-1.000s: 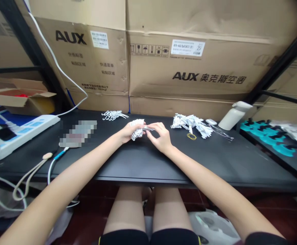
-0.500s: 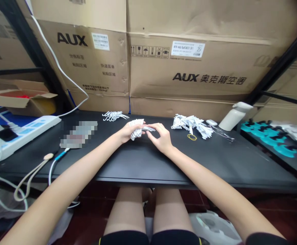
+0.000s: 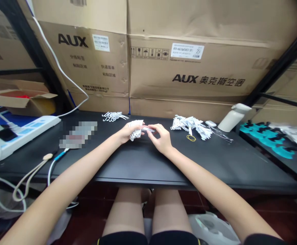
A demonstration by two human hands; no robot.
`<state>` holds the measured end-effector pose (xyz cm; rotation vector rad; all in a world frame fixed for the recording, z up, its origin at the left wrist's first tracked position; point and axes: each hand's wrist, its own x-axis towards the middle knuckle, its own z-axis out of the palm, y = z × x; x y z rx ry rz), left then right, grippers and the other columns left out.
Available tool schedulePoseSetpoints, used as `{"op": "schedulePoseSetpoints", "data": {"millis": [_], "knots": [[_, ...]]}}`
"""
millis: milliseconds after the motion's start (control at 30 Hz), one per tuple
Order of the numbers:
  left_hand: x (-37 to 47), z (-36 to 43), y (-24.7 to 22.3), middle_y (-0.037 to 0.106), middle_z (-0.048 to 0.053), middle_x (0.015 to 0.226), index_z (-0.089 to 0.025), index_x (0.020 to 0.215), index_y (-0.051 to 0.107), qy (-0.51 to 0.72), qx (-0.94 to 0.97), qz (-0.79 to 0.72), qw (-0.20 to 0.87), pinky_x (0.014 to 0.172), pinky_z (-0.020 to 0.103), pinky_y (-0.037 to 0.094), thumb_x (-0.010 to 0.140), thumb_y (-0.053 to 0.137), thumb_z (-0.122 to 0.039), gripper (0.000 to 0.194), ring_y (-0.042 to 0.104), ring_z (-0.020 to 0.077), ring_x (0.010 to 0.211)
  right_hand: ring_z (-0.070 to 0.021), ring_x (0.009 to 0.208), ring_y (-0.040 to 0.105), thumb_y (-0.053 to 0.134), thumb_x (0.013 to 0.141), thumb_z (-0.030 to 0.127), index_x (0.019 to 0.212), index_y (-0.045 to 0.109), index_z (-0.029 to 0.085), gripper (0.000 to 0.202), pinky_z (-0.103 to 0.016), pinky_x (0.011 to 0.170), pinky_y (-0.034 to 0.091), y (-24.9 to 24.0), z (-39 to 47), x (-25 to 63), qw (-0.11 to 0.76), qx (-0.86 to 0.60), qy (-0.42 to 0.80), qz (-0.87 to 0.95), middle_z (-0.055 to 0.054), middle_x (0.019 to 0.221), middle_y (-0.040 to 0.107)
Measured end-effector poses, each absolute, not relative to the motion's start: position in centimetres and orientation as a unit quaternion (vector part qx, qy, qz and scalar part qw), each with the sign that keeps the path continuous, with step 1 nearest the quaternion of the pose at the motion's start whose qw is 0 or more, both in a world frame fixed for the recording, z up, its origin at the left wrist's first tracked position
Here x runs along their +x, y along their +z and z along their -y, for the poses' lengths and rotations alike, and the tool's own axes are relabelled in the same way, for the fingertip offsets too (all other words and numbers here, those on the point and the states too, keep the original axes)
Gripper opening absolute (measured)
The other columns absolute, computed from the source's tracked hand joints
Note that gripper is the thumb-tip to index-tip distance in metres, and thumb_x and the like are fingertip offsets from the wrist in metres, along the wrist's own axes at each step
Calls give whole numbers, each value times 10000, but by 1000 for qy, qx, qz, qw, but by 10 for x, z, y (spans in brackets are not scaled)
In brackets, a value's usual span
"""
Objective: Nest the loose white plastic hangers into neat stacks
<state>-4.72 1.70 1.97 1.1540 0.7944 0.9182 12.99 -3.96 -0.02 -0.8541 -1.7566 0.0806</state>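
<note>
My left hand is closed around a bundle of white hooks, their curved ends lined up in a row. The straight ends point right, to my right hand, whose thumb and fingers are bent around their tips. Behind my left hand lies a small loose pile of white hooks. Bunches of similar white hooks lie to the right of my right hand, with a yellow rubber band in front of them.
A white bottle and clear-lensed glasses are at the right, near teal parts. On the left are a power strip, a blurred-out phone-like object with a cable, and an open carton. Large boxes stand behind the black table.
Both hands stay almost in place around the bundle, the right fingers shifting slightly at the straight ends. The view has tilted a little.
</note>
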Motion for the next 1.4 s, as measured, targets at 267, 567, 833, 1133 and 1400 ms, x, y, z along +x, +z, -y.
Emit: {"op": "schedulePoseSetpoints", "data": {"millis": [267, 567, 833, 1133, 1400], "knots": [[-48, -19, 20, 708, 142, 998, -92, 1012, 633, 417, 506, -358, 665, 490, 226, 526, 667, 740, -171, 370, 677, 162, 605, -180, 879, 600, 514, 883, 287, 1026, 619, 201, 196, -288, 676, 532, 1, 31, 138, 563, -363, 47, 741, -76, 955, 654], [-53, -25, 15, 680, 178, 1105, -85, 1008, 635, 420, 512, -356, 659, 554, 240, 556, 689, 740, -177, 348, 686, 161, 651, -239, 804, 637, 659, 705, 259, 698, 662, 182, 77, -308, 694, 471, 39, 6, 289, 143, -735, -36, 662, -69, 763, 675], [-51, -22, 15, 679, 184, 1114, -84, 998, 648, 414, 520, -345, 662, 633, 250, 570, 671, 761, -171, 357, 690, 161, 697, -168, 520, 595, 584, 729, 222, 543, 531, 170, 200, -270, 515, 477, 27, 18, 294, 8, -781, 161, 603, -67, 565, 607], [-49, -20, 18, 673, 183, 1123, -90, 1016, 636, 406, 521, -353, 662, 563, 247, 551, 676, 756, -181, 372, 682, 156, 634, -117, 453, 532, 598, 676, 182, 526, 546, 159, 161, -236, 459, 459, 28, 23, 296, 92, -769, 208, 598, -40, 545, 593], [-51, -22, 15, 671, 184, 1129, -93, 1042, 638, 406, 534, -343, 657, 618, 260, 565, 679, 763, -184, 395, 690, 165, 680, -135, 484, 564, 665, 675, 178, 548, 556, 158, 168, -247, 444, 456, 29, 24, 299, 104, -788, 242, 556, -47, 569, 606]]}}
